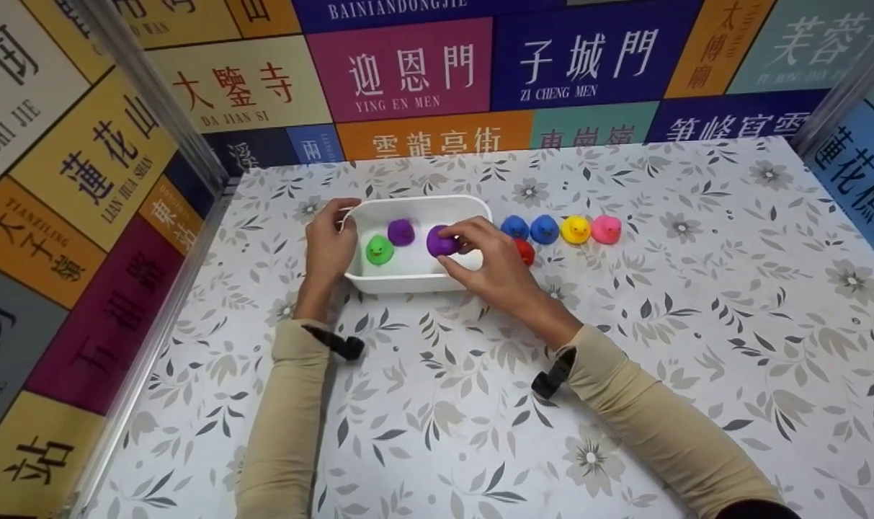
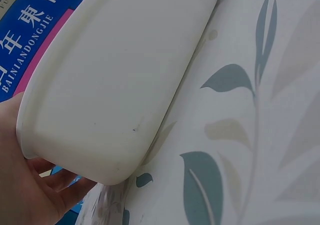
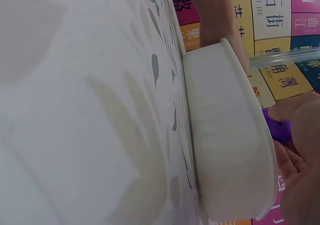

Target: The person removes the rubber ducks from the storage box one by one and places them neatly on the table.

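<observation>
A white plastic bin [image 1: 400,284] stands on the table, and my left hand [image 1: 330,241] grips its left end. The left wrist view shows the fingers [image 2: 75,192] against the outside of that end. Between thumb and fingers, my right hand [image 1: 498,267] pinches a purple rubber duck [image 1: 440,241] over the right part of the bin. From the right wrist, the duck [image 3: 279,127] appears just past the rim. Inside the bin lie a green duck [image 1: 380,250] and another purple duck [image 1: 400,232].
Right of the bin, a blue duck [image 1: 514,228], a second blue duck [image 1: 545,229], a yellow duck [image 1: 576,230] and a pink duck [image 1: 607,230] form a row. A red duck [image 1: 525,252] is partly behind my right hand. Printed panels [image 1: 408,72] border the flowered table [image 1: 444,404].
</observation>
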A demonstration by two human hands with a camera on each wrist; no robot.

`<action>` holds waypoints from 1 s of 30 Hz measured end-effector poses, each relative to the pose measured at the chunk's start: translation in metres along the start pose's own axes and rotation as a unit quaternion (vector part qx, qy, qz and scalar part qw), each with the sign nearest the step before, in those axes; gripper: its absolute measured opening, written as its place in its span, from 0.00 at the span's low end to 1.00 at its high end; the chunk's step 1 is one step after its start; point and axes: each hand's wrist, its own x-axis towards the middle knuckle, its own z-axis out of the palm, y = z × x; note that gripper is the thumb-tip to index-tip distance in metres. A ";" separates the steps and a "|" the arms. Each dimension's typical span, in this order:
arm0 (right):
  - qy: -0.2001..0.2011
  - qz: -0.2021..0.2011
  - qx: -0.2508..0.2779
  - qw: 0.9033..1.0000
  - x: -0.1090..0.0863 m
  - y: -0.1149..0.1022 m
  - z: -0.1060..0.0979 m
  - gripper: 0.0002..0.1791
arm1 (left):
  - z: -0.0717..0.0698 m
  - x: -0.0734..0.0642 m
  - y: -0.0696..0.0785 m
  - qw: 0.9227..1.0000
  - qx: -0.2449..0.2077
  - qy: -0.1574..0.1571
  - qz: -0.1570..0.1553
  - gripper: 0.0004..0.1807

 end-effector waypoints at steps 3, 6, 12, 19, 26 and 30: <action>0.014 -0.015 -0.004 1.000 -0.002 0.004 -0.008 0.19 | 0.000 0.000 0.000 1.000 0.001 0.002 0.006 0.19; 0.024 -0.023 -0.004 0.999 -0.003 0.008 -0.014 0.19 | 0.000 0.000 0.001 1.000 -0.001 0.003 0.007 0.19; 0.034 -0.012 0.000 0.999 -0.008 0.017 -0.031 0.20 | 0.000 -0.001 0.002 1.000 -0.003 -0.002 -0.002 0.19; 0.031 0.033 0.008 0.999 -0.016 0.025 -0.050 0.22 | -0.001 0.000 0.001 1.000 -0.001 -0.001 0.003 0.19; 0.025 0.050 -0.016 0.998 -0.023 0.033 -0.066 0.24 | 0.000 0.000 0.001 1.000 0.001 -0.003 -0.003 0.20; 0.028 0.047 -0.024 0.998 -0.026 0.037 -0.076 0.23 | 0.000 -0.001 0.002 1.000 -0.001 -0.002 -0.001 0.20</action>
